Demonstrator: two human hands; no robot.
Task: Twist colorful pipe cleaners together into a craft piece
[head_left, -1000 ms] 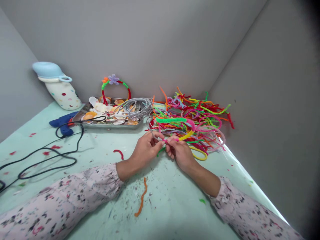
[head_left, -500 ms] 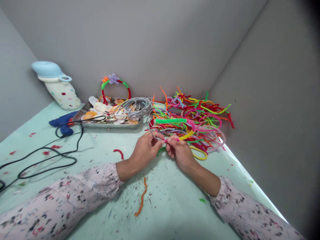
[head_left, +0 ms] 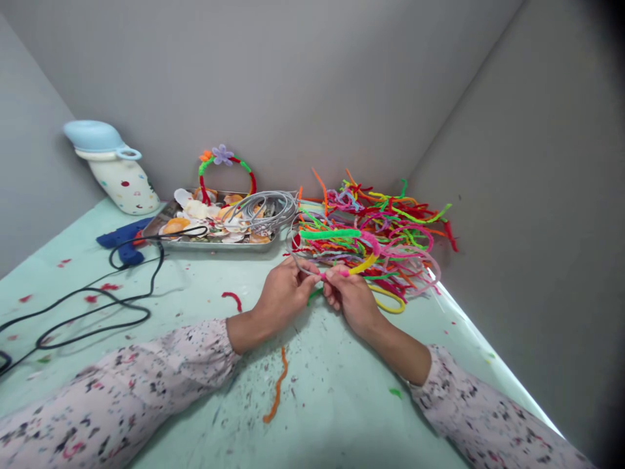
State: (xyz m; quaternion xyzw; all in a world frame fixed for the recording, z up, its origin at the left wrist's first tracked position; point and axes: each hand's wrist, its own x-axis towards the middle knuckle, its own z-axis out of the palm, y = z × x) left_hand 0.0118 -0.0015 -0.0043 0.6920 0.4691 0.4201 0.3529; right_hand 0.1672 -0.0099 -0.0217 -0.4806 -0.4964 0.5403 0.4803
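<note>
Between my hands is a curved grey wire hoop wrapped in green, pink and yellow pipe cleaner (head_left: 332, 234). My left hand (head_left: 286, 290) pinches the bare grey wire end near a short pink wrapped stretch. Close beside it, my right hand (head_left: 354, 296) is closed on the pink part, where the yellow wrapping begins. The fingertips of both hands nearly meet. Behind them spreads a heap of many-coloured pipe cleaners (head_left: 390, 208). A yellow loop (head_left: 390, 303) lies on the table just right of my right hand.
A metal tray (head_left: 219, 246) of shells carries a coil of grey wire (head_left: 266, 207) and a finished-looking flowered hoop (head_left: 222, 155). Left of it are a blue glue gun (head_left: 122, 238), its black cord (head_left: 92, 293) and a bottle (head_left: 122, 176). An orange pipe cleaner piece (head_left: 277, 387) lies in front.
The wrapped hoop has tilted slightly, its green end shifting a little left. Both hands stay at nearly the same place with the same pinch.
</note>
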